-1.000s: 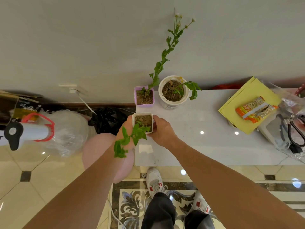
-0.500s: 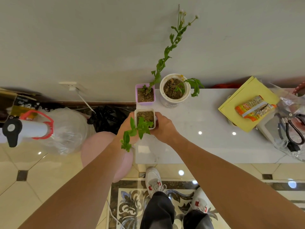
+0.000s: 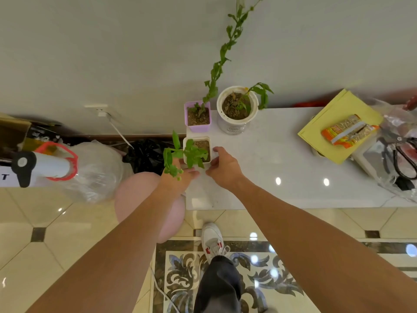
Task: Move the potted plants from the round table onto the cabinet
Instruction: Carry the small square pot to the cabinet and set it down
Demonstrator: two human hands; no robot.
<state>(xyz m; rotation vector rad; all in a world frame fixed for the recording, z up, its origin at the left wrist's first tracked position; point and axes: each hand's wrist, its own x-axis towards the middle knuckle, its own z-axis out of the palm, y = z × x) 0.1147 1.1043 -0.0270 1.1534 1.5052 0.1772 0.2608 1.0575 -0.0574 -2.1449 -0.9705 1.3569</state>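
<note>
Three potted plants stand together at the left end of a white cabinet top set against a pale wall. Nearest the camera is a small cream pot, upright on the cabinet close to its left edge, its leafy green stems leaning out over that edge. A person's left hand sits at the pot's near left corner, partly hidden by the leaves; the fingers look loosened, but whether they still touch the pot cannot be told. The right hand is beside the pot's right side with fingers spread and relaxed, the thumb tip near the rim, gripping nothing.

Just behind the cream pot is a purple square pot with a tall thin stem climbing up the wall. To its right, touching or nearly so, stands a round white pot with drooping leaves.

Farther right on the cabinet lie yellow paper sheets with an orange snack packet on top, and black scissors inside clear plastic. On the floor to the left are a spray bottle and a pink stool.
</note>
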